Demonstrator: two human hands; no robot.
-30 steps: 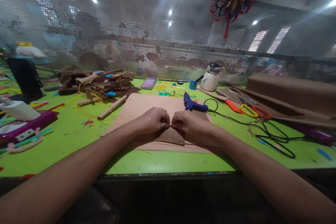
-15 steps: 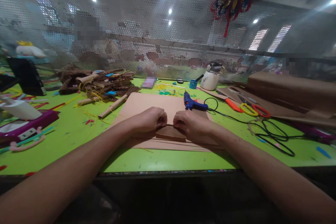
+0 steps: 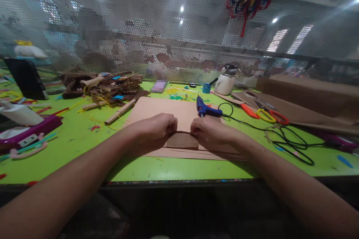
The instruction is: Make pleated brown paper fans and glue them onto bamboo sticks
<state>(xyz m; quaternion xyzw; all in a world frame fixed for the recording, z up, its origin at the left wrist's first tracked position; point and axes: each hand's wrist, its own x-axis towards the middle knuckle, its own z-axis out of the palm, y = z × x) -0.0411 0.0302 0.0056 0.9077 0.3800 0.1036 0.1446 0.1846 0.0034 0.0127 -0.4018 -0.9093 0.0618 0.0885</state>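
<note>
Over the green table (image 3: 157, 171), the left hand (image 3: 164, 124) and right hand (image 3: 206, 127) have spread apart, pinching the brown paper piece (image 3: 182, 142) between them, its far edge seemingly folded further along.

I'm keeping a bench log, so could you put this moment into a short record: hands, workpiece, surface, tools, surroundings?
Left hand: pinching the left end of the far edge of the small brown paper piece
Right hand: pinching that edge's right end
Workpiece: small brown paper piece, between the hands
Surface: larger tan paper on a green table
Tool: blue glue gun, lying just beyond the right hand
Behind: perforated screen
</note>
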